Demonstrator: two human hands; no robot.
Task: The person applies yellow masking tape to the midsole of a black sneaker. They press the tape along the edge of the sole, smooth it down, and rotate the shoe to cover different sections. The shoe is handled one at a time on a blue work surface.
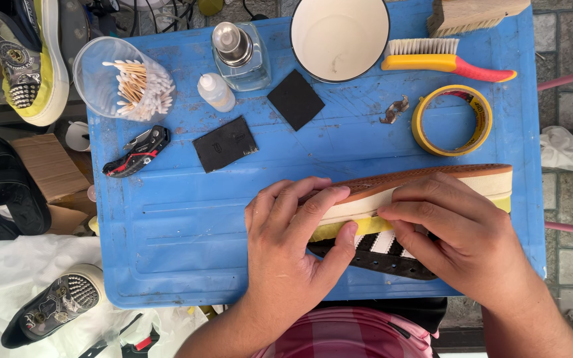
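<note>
Sneaker (406,199) lay on its side on the blue tray (167,219), long axis left to right, brown sole facing away. Left hand (290,245) curled closed around its left end; right hand (459,232) pressed flat, fingertips (386,213) on yellow tape (339,229).

A shoe (426,192) lies on its side at the near right of the tray (167,225), with the left hand (293,245) and right hand (459,232) on it. Just beyond it sits a tape roll (452,119), and farther off a brush (449,59). A bowl (339,36) stands at the far edge, a bottle (240,56) to its left, a cup of swabs (124,79) farther left, and a knife (137,151) nearer than the cup.
</note>
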